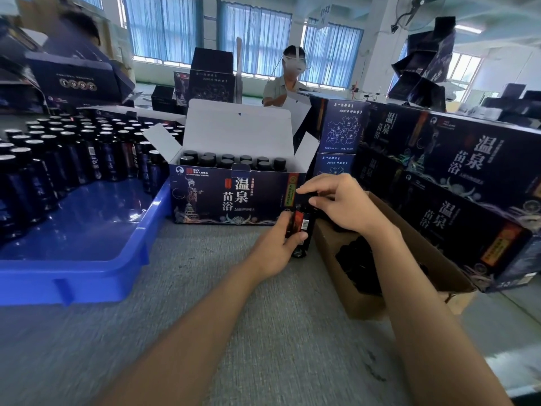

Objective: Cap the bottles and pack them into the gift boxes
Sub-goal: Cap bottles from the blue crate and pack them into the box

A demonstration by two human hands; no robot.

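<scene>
My left hand grips a small dark bottle upright just above the grey table, right of the open gift box. My right hand sits on top of the bottle, its fingers curled round the black cap at the neck. The open gift box, dark blue with white lettering, stands behind my hands with its white lid flap raised; several capped bottles fill it. A brown cardboard box of loose black caps lies under my right forearm.
A blue plastic tray at the left holds several uncapped dark bottles. Closed gift boxes are stacked at the right. A person works across the table. Bare grey tabletop lies in front.
</scene>
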